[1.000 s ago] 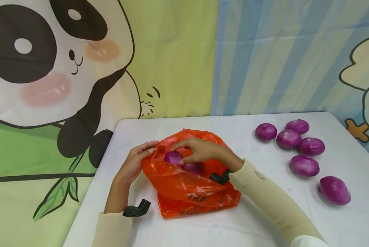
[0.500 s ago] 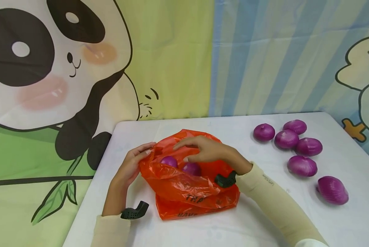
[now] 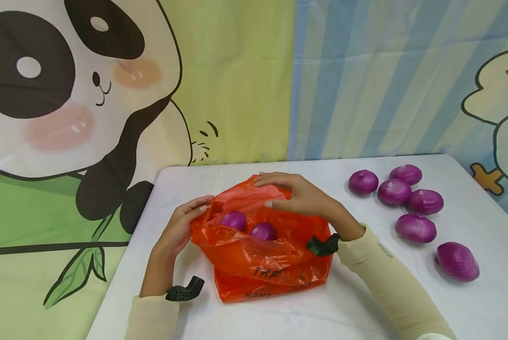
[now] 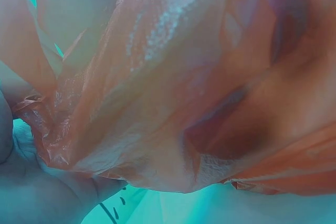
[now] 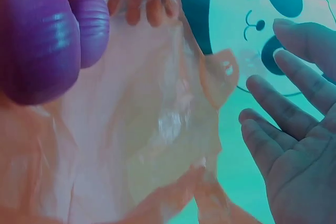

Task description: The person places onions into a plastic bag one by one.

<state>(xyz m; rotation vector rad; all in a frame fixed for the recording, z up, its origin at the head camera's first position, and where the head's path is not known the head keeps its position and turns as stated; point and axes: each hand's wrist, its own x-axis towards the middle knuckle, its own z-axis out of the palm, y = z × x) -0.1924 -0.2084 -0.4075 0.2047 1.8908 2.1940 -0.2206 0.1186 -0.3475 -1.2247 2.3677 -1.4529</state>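
Note:
An orange plastic bag (image 3: 275, 269) with dark lettering lies on the table, its mouth spread. Two purple onions (image 3: 233, 220) (image 3: 264, 231) show inside it. At the bag's left rim my left hand (image 3: 179, 226) holds the plastic between thumb and fingers; the left wrist view has the film (image 4: 142, 129) bunched at the thumb. My right hand (image 3: 305, 194) is over the bag's back right rim, fingers parted and nothing in them. The right wrist view puts this right hand (image 5: 294, 135) beside the bag's edge, apart from the onions (image 5: 39, 40).
Several loose purple onions (image 3: 394, 191) lie at the right of the white table (image 3: 364, 293), the nearest onion (image 3: 457, 262) toward the right edge. A printed cloth (image 3: 245, 85) with a panda hangs behind the table.
My right hand has let go of an onion in the bag and moved up and right toward the back rim. Both onions now show uncovered. The left hand keeps its place on the rim.

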